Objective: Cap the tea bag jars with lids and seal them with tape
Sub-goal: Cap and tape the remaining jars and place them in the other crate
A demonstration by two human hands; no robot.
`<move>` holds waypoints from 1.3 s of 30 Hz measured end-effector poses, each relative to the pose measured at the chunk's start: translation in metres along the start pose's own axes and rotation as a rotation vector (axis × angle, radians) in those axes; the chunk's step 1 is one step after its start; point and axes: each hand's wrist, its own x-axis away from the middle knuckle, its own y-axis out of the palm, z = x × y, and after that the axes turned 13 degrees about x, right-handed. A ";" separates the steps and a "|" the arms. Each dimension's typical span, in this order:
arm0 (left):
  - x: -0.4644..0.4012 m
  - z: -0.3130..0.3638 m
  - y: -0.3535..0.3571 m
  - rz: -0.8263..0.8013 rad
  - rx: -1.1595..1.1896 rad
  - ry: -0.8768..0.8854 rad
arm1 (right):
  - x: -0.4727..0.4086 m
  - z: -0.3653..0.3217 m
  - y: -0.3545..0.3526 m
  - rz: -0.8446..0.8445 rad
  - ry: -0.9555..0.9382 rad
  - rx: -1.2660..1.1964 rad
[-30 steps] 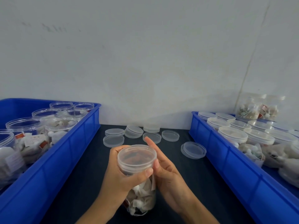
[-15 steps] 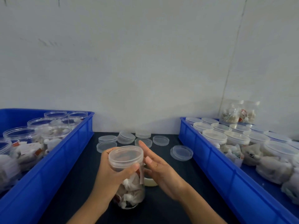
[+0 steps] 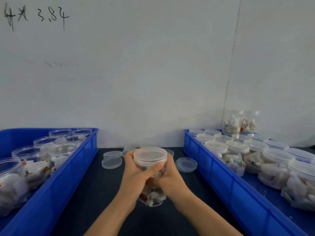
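Observation:
A clear plastic jar of tea bags (image 3: 153, 198) stands at the middle of the dark table, with a translucent lid (image 3: 150, 156) on its mouth. My left hand (image 3: 136, 174) wraps around the jar's left side, its thumb lying across the front just under the lid. My right hand (image 3: 170, 176) grips the jar's right side, fingers curled behind it. Both hands hide most of the jar's upper body. No tape is visible.
A blue tray (image 3: 68, 172) on the left holds several open jars of tea bags. A blue tray (image 3: 221, 172) on the right holds several lidded jars. Loose lids (image 3: 111, 163) lie on the table behind the hands, one lid (image 3: 186, 164) to the right.
My right hand has closed in from an open pose beside the jar and now grips its right side. The view has tilted up, showing more wall.

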 end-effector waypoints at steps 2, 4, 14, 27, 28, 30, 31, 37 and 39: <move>0.000 0.004 0.008 -0.063 0.019 0.020 | 0.000 -0.010 -0.009 0.077 0.021 -0.012; -0.002 0.011 0.016 -0.140 0.017 0.031 | 0.000 -0.021 -0.023 0.156 0.019 0.008; -0.039 0.025 0.106 -0.396 -0.085 0.139 | -0.003 -0.057 -0.130 0.494 -0.039 0.194; -0.062 -0.042 0.197 -0.676 -0.786 0.257 | -0.012 0.016 -0.230 0.555 0.463 0.384; -0.062 -0.047 0.198 -0.690 -0.841 0.275 | -0.010 0.022 -0.231 0.539 0.513 0.383; -0.063 -0.058 0.198 -0.699 -0.904 0.288 | -0.008 0.032 -0.230 0.487 0.609 0.338; -0.063 -0.062 0.197 -0.698 -0.921 0.281 | -0.008 0.037 -0.229 0.460 0.644 0.300; -0.062 -0.082 0.187 -0.670 -0.985 0.242 | -0.010 0.062 -0.220 0.355 0.639 0.296; -0.062 -0.084 0.184 -0.667 -0.995 0.238 | -0.010 0.067 -0.217 0.361 0.610 0.300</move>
